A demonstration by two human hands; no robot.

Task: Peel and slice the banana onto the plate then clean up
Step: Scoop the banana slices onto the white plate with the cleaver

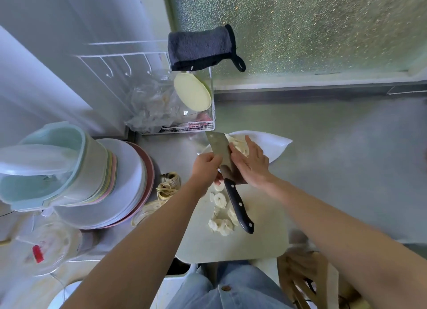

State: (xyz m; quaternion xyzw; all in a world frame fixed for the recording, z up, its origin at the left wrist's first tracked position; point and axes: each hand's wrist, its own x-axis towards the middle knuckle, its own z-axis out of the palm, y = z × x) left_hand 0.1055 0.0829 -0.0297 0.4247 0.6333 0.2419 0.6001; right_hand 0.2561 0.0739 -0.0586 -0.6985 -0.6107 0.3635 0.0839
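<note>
A cleaver with a steel blade (218, 148) and a black handle (239, 210) is tilted over the near edge of a white plate (278, 144). My left hand (205, 168) grips it where the blade meets the handle. My right hand (251, 166) lies with its fingers straight against the blade's right face, touching banana slices (241, 147) that rest on the plate. More banana slices (220, 218) lie on the pale cutting board (233, 245) under the handle. The banana peel (166, 189) lies left of the board.
A stack of plates and plastic bowls (99, 177) fills the left side. Behind it stands a wire rack (198, 124) with plastic bags and a pale green lid (193, 91); a grey oven mitt (203, 48) hangs above. A wooden chair (305, 278) is at bottom right.
</note>
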